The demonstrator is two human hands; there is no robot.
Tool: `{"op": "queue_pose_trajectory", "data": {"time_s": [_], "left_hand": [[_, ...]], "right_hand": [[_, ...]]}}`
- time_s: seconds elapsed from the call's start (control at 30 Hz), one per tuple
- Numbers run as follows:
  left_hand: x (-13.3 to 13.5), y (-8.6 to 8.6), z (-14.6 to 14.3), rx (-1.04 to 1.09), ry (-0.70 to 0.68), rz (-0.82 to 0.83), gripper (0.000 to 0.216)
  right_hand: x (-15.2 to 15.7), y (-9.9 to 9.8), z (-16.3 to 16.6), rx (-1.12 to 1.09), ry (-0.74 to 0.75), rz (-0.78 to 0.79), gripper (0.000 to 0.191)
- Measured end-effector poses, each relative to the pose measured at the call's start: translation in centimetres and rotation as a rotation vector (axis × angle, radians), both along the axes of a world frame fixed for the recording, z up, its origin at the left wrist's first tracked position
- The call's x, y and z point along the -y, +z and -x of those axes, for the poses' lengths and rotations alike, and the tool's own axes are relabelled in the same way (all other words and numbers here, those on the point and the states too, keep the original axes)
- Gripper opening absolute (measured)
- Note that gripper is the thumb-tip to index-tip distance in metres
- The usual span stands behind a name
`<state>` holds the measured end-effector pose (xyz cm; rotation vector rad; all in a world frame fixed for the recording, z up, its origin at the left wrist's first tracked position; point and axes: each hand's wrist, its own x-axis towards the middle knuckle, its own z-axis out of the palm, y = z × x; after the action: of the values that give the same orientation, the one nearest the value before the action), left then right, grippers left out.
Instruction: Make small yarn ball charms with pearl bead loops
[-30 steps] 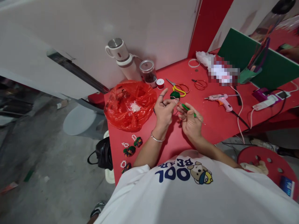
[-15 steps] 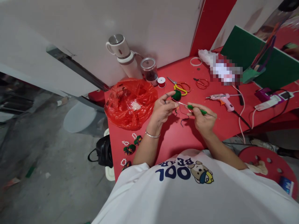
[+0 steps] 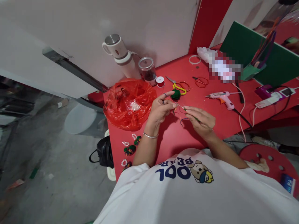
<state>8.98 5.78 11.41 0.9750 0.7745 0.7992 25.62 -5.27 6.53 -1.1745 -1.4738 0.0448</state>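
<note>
Over the red table [image 3: 170, 137] my left hand [image 3: 161, 109] is closed in a pinch on yarn [image 3: 174, 111], with loose ends hanging below; the index finger points outward. The exact piece between its fingertips is too small to make out. A dark green ball [image 3: 175, 94], yarn-like, sits just past that fingertip. My right hand [image 3: 202, 121] grips a crochet hook [image 3: 185, 108] with a green handle, mostly covered by the fingers. Its thin metal shaft reaches left to the yarn at my left fingertips. A dark strand [image 3: 182, 121] curls beneath the hook.
Left stands a red plastic bag [image 3: 116, 109] with white beads [image 3: 135, 105]. Beaded pom-pom charms [image 3: 130, 150] lie near the left edge. Behind are a spool [image 3: 160, 81], a jar [image 3: 147, 71], a flask [image 3: 127, 63] and yellow-handled scissors [image 3: 179, 89]. A pink glue gun [image 3: 220, 98] lies right.
My right hand has turned and its fingers now lie over the green handle, which showed plainly before. The hook has shifted slightly left and down. My left hand keeps its pinch.
</note>
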Motion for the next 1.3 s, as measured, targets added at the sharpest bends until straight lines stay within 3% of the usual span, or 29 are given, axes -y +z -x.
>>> {"op": "queue_pose_trajectory", "data": {"time_s": [0.1, 0.33, 0.77, 1.0, 1.17, 1.3], "left_hand": [[-0.2, 0.0, 0.3, -0.01, -0.009, -0.004, 0.074], [-0.3, 0.1, 0.7, 0.025, -0.074, 0.033, 0.067], [-0.5, -0.2, 0.8, -0.018, -0.108, -0.019, 0.059], [-0.3, 0.1, 0.6, -0.019, -0.049, -0.012, 0.069], [0.0, 0.2, 0.2, 0.013, -0.066, -0.025, 0.075], [0.3, 0.1, -0.3, 0.045, -0.085, -0.023, 0.075]], "right_hand": [[0.1, 0.3, -0.4, 0.054, 0.069, 0.05, 0.011], [0.4, 0.3, -0.8, 0.155, 0.119, -0.041, 0.022], [0.7, 0.5, -0.8, 0.009, 0.091, 0.001, 0.023], [0.2, 0.3, -0.2, -0.085, 0.042, 0.07, 0.014], [0.1, -0.4, 0.9, -0.319, 0.201, 0.189, 0.022], [-0.6, -0.3, 1.6, -0.292, 0.158, 0.109, 0.02]]}}
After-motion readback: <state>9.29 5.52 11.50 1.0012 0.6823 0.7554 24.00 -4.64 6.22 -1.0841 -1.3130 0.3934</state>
